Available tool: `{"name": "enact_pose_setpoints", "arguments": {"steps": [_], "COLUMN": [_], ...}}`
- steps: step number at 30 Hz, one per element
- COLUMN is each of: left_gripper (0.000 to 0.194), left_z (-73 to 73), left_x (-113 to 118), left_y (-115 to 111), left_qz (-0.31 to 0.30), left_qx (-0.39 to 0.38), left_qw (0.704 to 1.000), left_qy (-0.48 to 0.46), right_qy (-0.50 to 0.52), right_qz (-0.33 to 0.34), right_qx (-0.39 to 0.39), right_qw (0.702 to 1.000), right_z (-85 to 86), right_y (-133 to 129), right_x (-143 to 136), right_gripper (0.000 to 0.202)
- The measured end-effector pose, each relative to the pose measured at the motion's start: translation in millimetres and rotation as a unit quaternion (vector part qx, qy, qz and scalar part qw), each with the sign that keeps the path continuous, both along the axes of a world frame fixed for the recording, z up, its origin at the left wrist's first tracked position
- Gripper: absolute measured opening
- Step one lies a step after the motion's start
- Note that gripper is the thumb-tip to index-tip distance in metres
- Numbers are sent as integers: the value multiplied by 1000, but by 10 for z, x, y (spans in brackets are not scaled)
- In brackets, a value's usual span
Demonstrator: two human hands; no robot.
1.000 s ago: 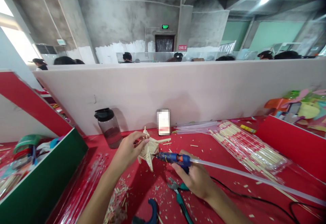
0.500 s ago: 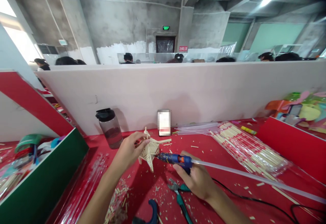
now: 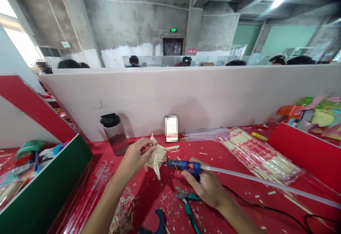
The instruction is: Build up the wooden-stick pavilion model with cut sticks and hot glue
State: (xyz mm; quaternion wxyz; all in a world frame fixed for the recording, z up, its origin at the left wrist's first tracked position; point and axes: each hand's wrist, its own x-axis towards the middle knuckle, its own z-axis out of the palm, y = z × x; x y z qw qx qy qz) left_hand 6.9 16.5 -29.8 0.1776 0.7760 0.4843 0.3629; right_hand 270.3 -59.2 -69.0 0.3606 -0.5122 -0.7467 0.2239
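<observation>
A small model built of thin wooden sticks (image 3: pixel 156 157) is held above the red table by my left hand (image 3: pixel 140 155), its fingers closed on the upper left part. My right hand (image 3: pixel 209 184) is wrapped round the handle of a blue glue gun (image 3: pixel 183 166). The nozzle points left and meets, or nearly meets, the model's right side; whether it touches is too small to tell. A long clear glue stick (image 3: pixel 247 179) runs out of the gun's back to the right.
Green-handled pliers (image 3: pixel 189 211) and a dark blue curved tool (image 3: pixel 160 221) lie in front. A bottle (image 3: pixel 114 134) and a phone (image 3: pixel 172 129) stand behind. Bundled sticks (image 3: pixel 263 152) lie right, near a black cable (image 3: pixel 255 205). Wood scraps litter the red table (image 3: pixel 213 152).
</observation>
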Motion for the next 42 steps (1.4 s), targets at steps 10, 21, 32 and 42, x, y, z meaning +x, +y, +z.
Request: {"name": "enact_pose_setpoints", "arguments": {"steps": [10, 21, 32, 42], "left_gripper": [24, 24, 24, 25], "left_z": [-7, 29, -30, 13], "left_x": [-13, 7, -17, -5], "left_y": [-9, -24, 2, -20], "left_qz": [-4, -1, -3, 2], "left_qx": [-11, 2, -7, -9], "left_qw": [1000, 1000, 1000, 1000], "left_qy": [-5, -8, -8, -8], "right_qy": [3, 43, 47, 104], "right_qz": [1, 10, 9, 4], "right_qx": [-24, -29, -28, -27], "right_qw": [1000, 999, 998, 994], "right_z": [7, 34, 69, 6], "right_y": [9, 35, 7, 42], "right_x": [-23, 67, -27, 80], "right_gripper": [34, 35, 37, 44]}}
